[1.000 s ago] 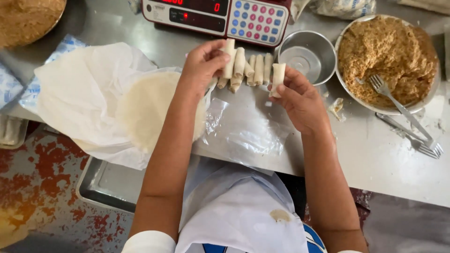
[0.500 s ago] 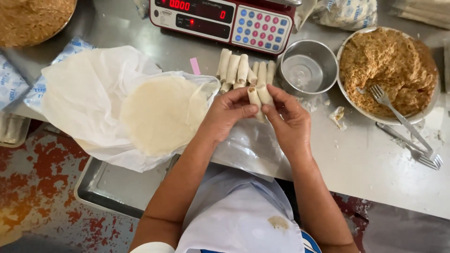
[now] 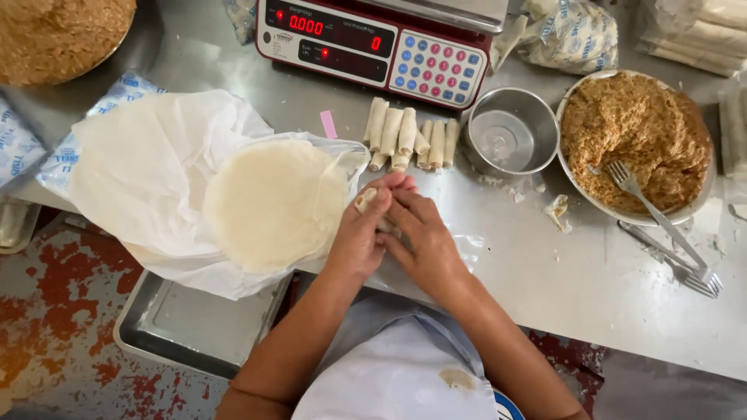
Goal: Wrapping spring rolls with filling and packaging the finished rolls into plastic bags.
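Since half a second ago both hands have drawn back from the row of finished rolls [image 3: 408,140] toward the body. The left hand [image 3: 359,233] and right hand [image 3: 424,237] close together around a small pale roll [image 3: 366,200], only its tip showing, above the steel table [image 3: 545,288]. Even, snug finger pressure would likely keep it tight. Beside them lies the stack of round wrappers [image 3: 268,202].

A digital scale [image 3: 381,43] stands behind an empty steel bowl [image 3: 511,134].
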